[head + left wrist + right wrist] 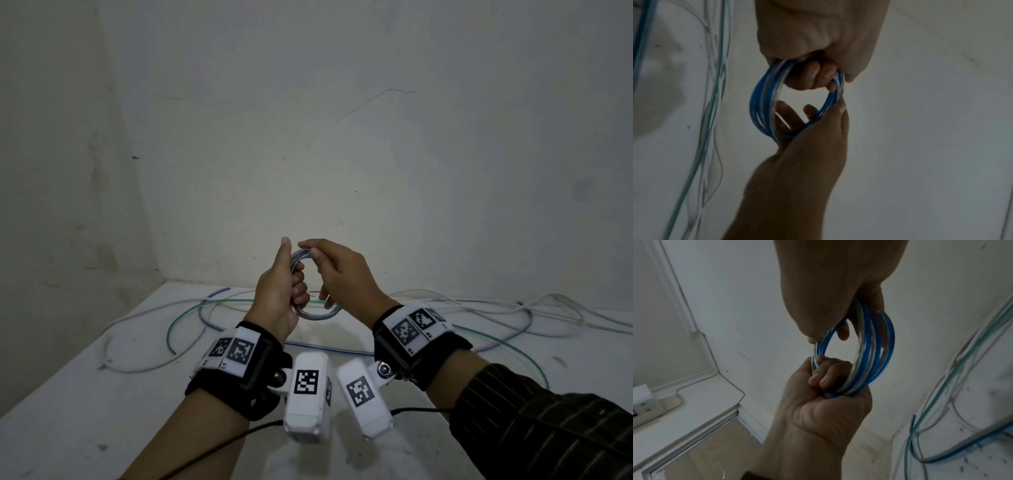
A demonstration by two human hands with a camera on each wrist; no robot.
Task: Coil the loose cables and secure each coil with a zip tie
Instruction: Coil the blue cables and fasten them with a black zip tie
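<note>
A small coil of clear, blue-striped cable [317,315] is held up above the white table [85,411], between both hands. My left hand [296,284] grips its left side, fingers curled through the ring and thumb pointing up. My right hand [310,250] pinches the top of the coil between thumb and forefinger, and its other fingers reach down to the lower right arc. The left wrist view shows the coil [756,100] as several blue turns under the left fingers [813,76]. In the right wrist view the coil [879,345] hangs between both hands. No zip tie is in view.
Loose cables lie spread over the far half of the table: a green one [173,322], a white one [137,368] and pale tangled ones [548,308] at the right. The wall stands close behind. Thin black cords from the wrist cameras [212,448] cross the near table.
</note>
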